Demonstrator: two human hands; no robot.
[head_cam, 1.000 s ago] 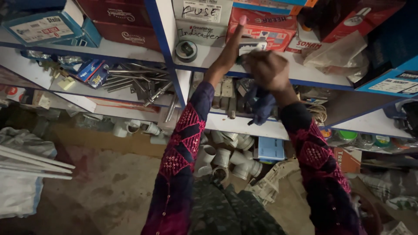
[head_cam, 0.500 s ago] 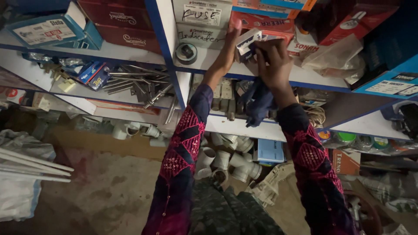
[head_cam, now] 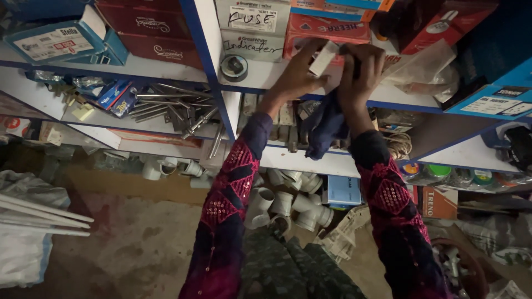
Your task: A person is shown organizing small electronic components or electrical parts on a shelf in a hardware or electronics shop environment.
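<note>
Both hands' grip on small white box, red carton behind

Small box between my hands: white. Cloth hanging from my right hand: dark blue. My sleeves: dark purple with pink-red sequinned diamond pattern. Shelf boards: white, blue edging and upright. Boxes behind my hands: red. Pipe fittings lower down: white. Flat box beside them: light blue. Tape rolls, right: green, orange, blue.
</note>
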